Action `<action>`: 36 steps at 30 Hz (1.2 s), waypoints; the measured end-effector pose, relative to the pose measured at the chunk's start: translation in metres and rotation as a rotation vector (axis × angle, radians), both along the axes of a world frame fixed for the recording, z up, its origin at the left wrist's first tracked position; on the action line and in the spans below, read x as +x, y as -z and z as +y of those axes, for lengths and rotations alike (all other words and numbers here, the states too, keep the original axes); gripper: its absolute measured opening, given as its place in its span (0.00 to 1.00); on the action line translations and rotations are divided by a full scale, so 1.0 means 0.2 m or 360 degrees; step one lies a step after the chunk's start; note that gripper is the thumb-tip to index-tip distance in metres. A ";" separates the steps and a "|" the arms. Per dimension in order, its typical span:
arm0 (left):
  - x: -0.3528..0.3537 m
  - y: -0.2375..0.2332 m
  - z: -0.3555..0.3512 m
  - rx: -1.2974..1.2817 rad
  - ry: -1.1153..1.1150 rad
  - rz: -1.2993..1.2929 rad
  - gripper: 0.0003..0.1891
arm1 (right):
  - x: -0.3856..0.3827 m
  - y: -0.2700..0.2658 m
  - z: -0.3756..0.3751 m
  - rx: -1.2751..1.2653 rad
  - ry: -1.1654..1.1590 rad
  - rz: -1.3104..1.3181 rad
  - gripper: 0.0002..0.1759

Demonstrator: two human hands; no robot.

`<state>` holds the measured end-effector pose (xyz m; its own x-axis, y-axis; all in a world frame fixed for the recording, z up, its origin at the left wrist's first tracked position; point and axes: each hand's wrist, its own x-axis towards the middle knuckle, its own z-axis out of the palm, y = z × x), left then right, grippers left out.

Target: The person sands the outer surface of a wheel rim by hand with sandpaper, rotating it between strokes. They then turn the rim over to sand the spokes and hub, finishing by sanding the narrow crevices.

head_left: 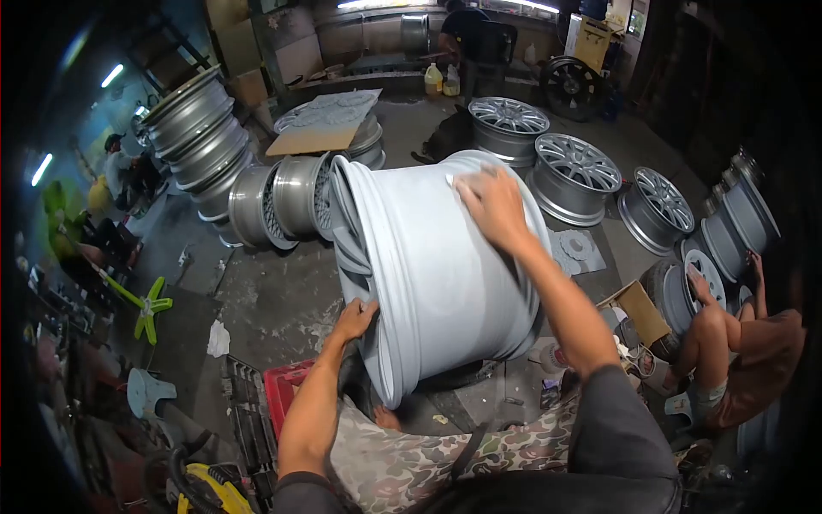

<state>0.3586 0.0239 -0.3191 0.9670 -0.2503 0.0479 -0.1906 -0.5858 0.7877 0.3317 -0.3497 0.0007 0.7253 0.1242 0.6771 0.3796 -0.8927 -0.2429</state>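
Note:
A large light-grey wheel rim (454,265) lies on its side in front of me, its spoked face turned left. My left hand (354,322) is closed on the rim's left edge, low down. On top of the barrel, near its far right, rests my right hand (490,202), blurred by motion. Its fingers are pressed together on a small whitish piece (450,180) that touches the grey surface.
Wheel rims (578,167) stand behind and to the right; a tall stack (195,141) is at the left. A person (728,360) sits at the right, and others are farther back. A red crate (287,385) and a green fan base (151,310) are at the left.

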 end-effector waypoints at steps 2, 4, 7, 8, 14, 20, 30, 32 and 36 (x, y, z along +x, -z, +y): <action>-0.04 -0.06 -0.01 -0.0043 0.0036 0.0092 0.36 | 0.26 -0.09 -0.09 -0.0140 0.0246 0.0261 0.20; -0.09 -0.12 -0.01 -0.0082 0.0081 0.0217 0.37 | 0.29 -0.05 -0.14 -0.0090 0.0328 0.0322 0.20; -0.01 -0.01 0.06 0.0080 0.0277 0.0574 0.44 | -0.03 0.00 -0.18 -0.0159 0.0151 -0.0036 0.18; -0.02 -0.02 0.04 0.0052 0.0276 0.0589 0.44 | -0.23 0.05 -0.19 -0.0175 0.0168 -0.0182 0.16; -0.14 -0.32 -0.04 0.0199 0.0201 0.0902 0.53 | -1.00 0.47 -0.31 -0.0437 0.0226 -0.0203 0.22; -0.12 -0.34 -0.05 0.0382 0.0240 0.0891 0.58 | -0.38 0.03 -0.22 -0.0296 0.0210 -0.0280 0.16; -0.05 -0.22 -0.01 0.0445 0.0182 0.0912 0.61 | 0.62 -0.13 -0.14 -0.0091 0.0260 0.0909 0.17; -0.02 -0.16 0.00 0.0448 0.0025 0.0684 0.61 | 0.47 -0.13 -0.19 -0.0164 0.0229 0.0679 0.17; -0.09 -0.47 -0.03 0.0339 -0.0125 0.0558 0.52 | -0.17 -0.04 -0.25 -0.0171 0.0139 -0.0016 0.16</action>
<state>0.3403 0.0189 -0.2250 0.9321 -0.1438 -0.3324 0.1193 -0.7446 0.6568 0.2977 -0.3993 0.0093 0.7298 0.1333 0.6705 0.3014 -0.9431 -0.1406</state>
